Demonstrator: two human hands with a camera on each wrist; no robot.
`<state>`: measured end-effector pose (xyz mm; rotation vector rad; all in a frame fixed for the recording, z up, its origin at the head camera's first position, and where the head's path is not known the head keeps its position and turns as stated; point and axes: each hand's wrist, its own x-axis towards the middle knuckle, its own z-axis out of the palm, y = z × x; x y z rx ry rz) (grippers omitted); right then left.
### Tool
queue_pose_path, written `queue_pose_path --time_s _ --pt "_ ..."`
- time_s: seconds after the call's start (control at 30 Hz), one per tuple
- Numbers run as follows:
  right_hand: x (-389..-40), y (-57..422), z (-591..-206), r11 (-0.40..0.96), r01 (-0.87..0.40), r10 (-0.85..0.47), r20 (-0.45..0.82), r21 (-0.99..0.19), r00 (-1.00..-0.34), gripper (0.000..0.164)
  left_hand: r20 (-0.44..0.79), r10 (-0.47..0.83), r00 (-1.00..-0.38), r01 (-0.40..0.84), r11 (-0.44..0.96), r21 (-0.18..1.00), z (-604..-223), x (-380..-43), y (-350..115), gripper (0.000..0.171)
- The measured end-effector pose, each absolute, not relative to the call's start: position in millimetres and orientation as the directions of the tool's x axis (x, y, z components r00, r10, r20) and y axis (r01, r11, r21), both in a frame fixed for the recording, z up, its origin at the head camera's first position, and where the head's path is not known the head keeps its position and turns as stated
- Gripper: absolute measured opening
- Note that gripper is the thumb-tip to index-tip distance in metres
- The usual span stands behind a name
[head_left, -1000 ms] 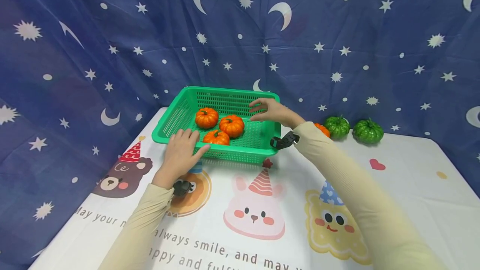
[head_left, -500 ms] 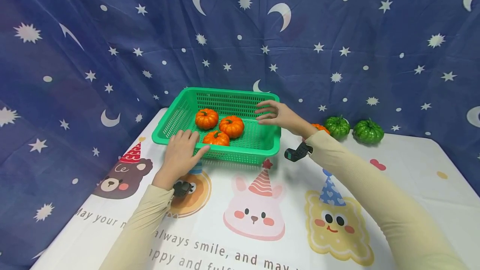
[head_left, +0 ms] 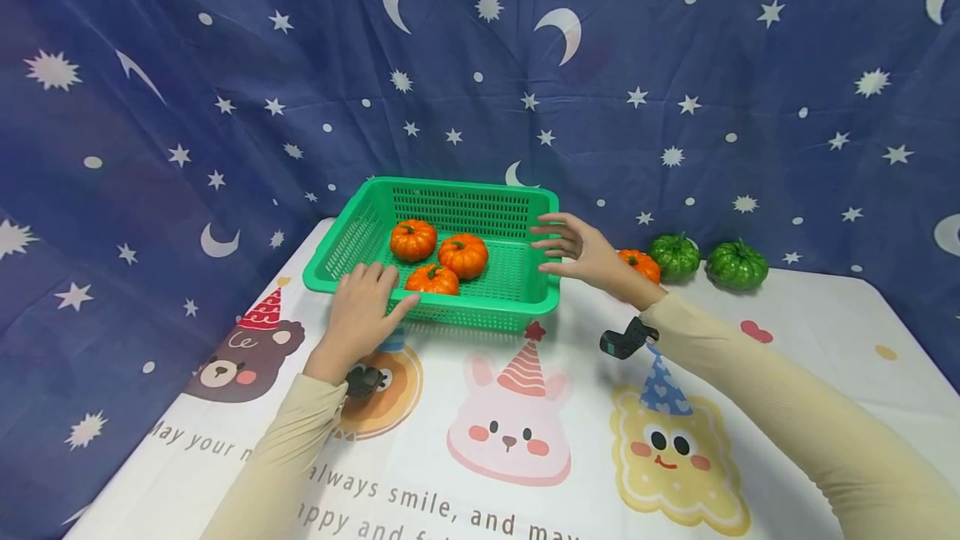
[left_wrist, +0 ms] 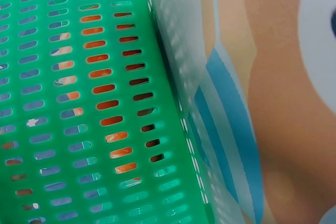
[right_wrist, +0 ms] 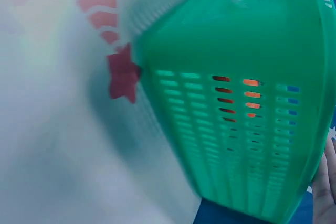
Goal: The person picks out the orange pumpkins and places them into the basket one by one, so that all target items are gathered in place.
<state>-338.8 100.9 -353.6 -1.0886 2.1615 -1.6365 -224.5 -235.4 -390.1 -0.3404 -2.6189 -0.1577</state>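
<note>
A green plastic basket with slotted walls sits near the back of the table. Inside it are three orange pumpkins, one at the back left, one to the right and one by the front wall. My left hand rests on the front-left rim, fingers reaching over it and thumb spread along it. At the basket's right end, my right hand is held with spread fingers and nothing in its grasp. In the right wrist view, part of that hand shows beside the basket's rim.
Right of the basket are another orange pumpkin, partly behind the right hand, and two green pumpkins. A printed white cloth covers the table. A blue star-patterned curtain hangs behind.
My right hand has moved out of the basket's right side, rightward and towards me, with its fingers spreading. More of the orange pumpkin outside shows now. The left hand and basket stay put.
</note>
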Motion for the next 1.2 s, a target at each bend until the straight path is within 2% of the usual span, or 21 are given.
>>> queue_pose_path --time_s 0.23,0.33,0.57,0.83,1.2 --pt "-328.8 126.1 -356.8 0.124 -0.444 -0.663 0.259 -0.888 -0.703 0.073 0.5 0.213 -0.84 0.268 0.962 0.041 -390.5 -223.3 -235.6 0.048" --pt "-328.3 139.9 -358.4 0.176 -0.446 -0.645 0.239 -0.878 -0.725 0.074 0.51 0.216 -0.833 0.275 0.961 0.042 -391.4 -223.6 -235.5 0.049" --pt "-328.5 171.0 -363.5 0.335 -0.491 -0.594 0.225 -0.804 -0.773 0.073 0.559 0.219 -0.8 0.297 0.954 0.052 -395.3 -224.6 -236.0 0.065" --pt "-330.5 200.3 -370.9 0.44 -0.465 -0.498 0.221 -0.768 -0.838 0.074 0.515 0.21 -0.831 0.278 0.959 0.058 -391.2 -222.9 -235.3 0.051" --pt "-337.7 221.9 -384.2 0.499 -0.395 -0.356 0.233 -0.772 -0.905 0.071 0.488 0.201 -0.85 0.262 0.963 0.06 -390.7 -223.8 -234.6 0.045"
